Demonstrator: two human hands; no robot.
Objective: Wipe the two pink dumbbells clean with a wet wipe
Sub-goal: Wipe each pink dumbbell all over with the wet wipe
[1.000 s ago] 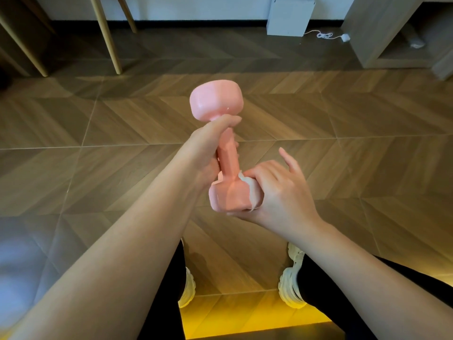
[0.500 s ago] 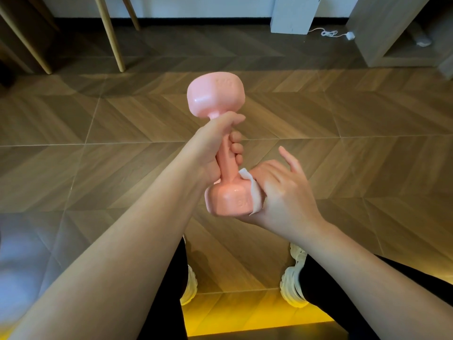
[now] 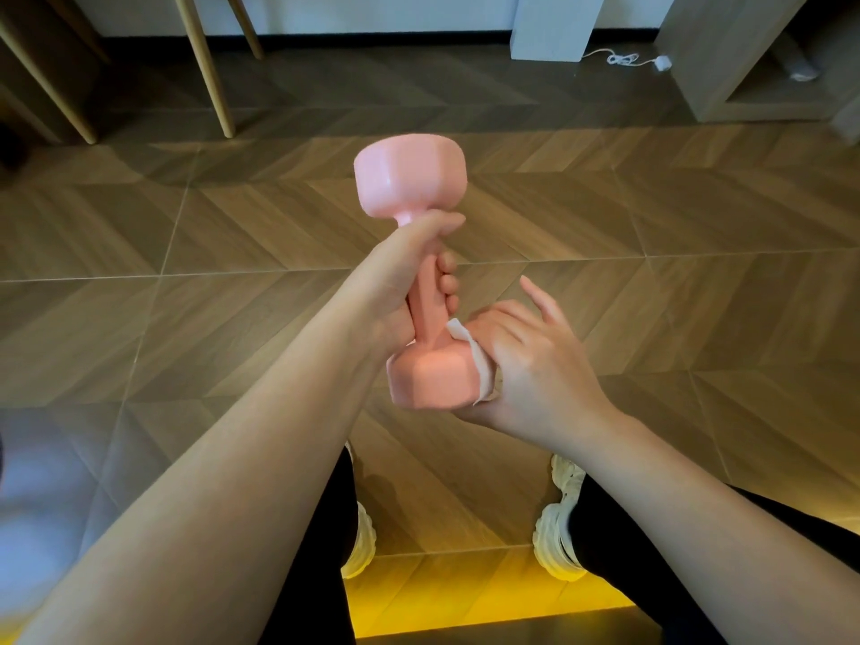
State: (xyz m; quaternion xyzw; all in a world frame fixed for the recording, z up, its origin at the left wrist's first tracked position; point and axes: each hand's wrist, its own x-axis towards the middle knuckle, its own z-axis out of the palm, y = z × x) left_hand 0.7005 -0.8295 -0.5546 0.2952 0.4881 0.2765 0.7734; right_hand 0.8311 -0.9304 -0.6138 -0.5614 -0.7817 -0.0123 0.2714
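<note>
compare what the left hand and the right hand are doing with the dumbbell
The left hand grips the pink dumbbell by its handle; the right hand holds a wet wipe against its lower head. The left hand's fingers curl round; one right-hand finger sticks out. Both are on the same dumbbell.

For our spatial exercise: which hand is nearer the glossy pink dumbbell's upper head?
Left. The left hand grips the handle below the glossy pink dumbbell's upper head; the right hand is lower, pressing a white wet wipe against the bottom head.
</note>
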